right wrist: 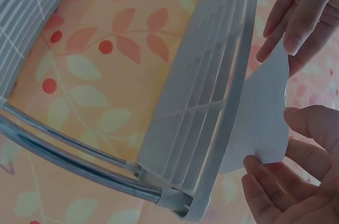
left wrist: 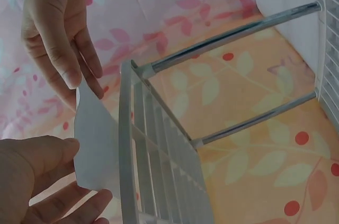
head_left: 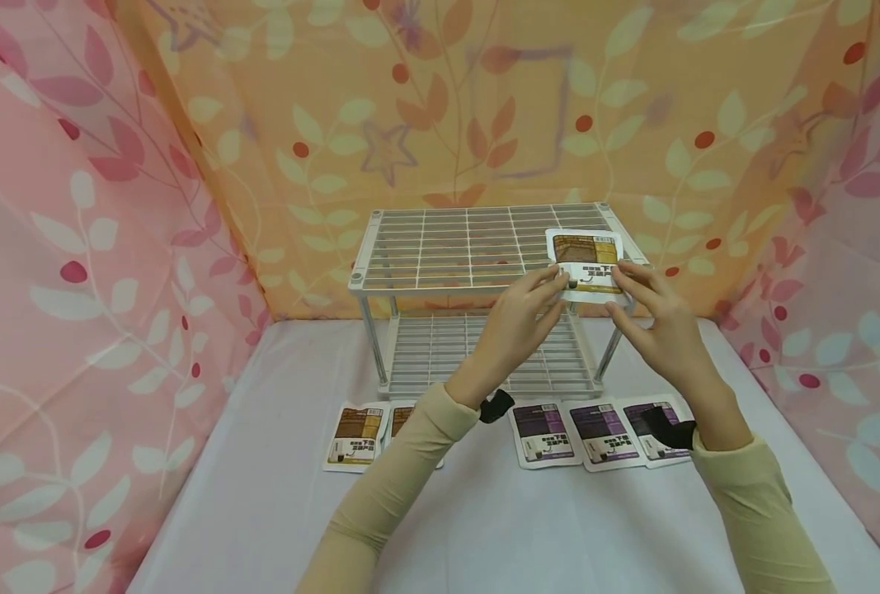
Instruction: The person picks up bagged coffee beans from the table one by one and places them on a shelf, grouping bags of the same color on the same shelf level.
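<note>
In the head view, a yellow-orange curtain (head_left: 317,186) hung across twelve o'clock, printed with pale leaves, orange sprigs and red dots. On it, a purple star outline (head_left: 390,153) sat at eleven o'clock, a broken purple square outline (head_left: 562,111) at one, and a larger purple star (head_left: 187,23) between ten and eleven. A pink curtain (head_left: 16,264) with white and rose leaves rose at nine o'clock; a second pink curtain (head_left: 848,272) stood at three. A white tabletop (head_left: 454,536) spread around six o'clock, its far edge just before the yellow-orange curtain.
</note>
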### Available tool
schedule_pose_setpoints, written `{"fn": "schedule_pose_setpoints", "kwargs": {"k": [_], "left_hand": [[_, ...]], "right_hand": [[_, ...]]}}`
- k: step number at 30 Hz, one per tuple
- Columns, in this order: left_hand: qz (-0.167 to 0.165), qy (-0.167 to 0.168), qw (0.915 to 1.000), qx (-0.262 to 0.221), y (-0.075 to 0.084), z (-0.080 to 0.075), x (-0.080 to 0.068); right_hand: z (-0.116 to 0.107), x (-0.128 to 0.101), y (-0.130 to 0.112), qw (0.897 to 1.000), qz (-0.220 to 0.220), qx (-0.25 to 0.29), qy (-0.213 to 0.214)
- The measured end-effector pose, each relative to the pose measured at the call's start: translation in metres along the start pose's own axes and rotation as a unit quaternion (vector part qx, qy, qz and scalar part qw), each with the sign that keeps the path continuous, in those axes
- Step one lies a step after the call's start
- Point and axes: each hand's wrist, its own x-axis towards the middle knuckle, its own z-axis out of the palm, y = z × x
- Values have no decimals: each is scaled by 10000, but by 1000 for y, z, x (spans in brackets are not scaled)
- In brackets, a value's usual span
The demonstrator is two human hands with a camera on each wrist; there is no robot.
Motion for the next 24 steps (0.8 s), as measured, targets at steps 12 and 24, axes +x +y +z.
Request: {"fn": "schedule_pose_setpoints", "kwargs": {"k": [12, 24], "left_hand": [[77, -294, 9978, 596, -10, 6, 21], [-173, -751, 9918, 1020, -12, 10, 40]], "right_hand": [[-1, 19, 17, 9987, 5, -292, -415], [-1, 36, 34, 9970, 48, -422, -650]]}}
